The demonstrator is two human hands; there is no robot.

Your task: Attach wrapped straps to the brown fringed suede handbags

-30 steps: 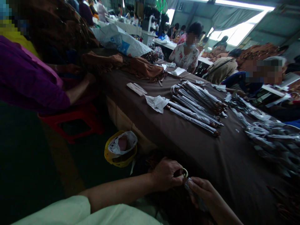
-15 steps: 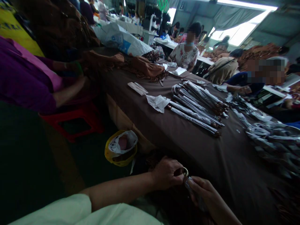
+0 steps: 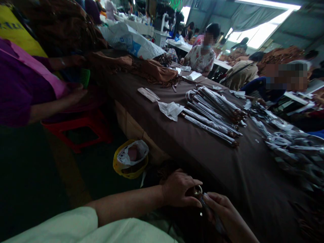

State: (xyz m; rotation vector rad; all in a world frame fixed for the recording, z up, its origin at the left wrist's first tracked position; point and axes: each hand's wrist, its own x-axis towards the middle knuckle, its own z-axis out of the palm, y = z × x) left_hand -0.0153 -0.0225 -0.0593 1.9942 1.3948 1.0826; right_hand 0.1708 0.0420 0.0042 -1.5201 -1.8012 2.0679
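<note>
My right hand (image 3: 220,206) is closed, pinching a strap wrapped in clear plastic (image 3: 218,222). At the strap's upper end is a pale metal ring (image 3: 199,189). My left hand (image 3: 180,189) reaches in from the left, its thumb and index finger spread on either side of the ring. A small shiny spot, too small to name, shows just below the left thumb. Dark material lies under both hands, mostly lost in shadow.
A brown-covered table (image 3: 202,152) carries several plastic-wrapped straps (image 3: 210,118) and a grey wrapped heap (image 3: 293,145). A yellow bin (image 3: 130,175) stands on the floor. To the left, a person in purple (image 3: 15,84) is by a red stool (image 3: 76,125); more people work behind.
My left thumb and index finger have parted from their pinch near the ring. My right hand keeps its grip. The person in purple has drawn their hands back, and a green comb-like piece shows.
</note>
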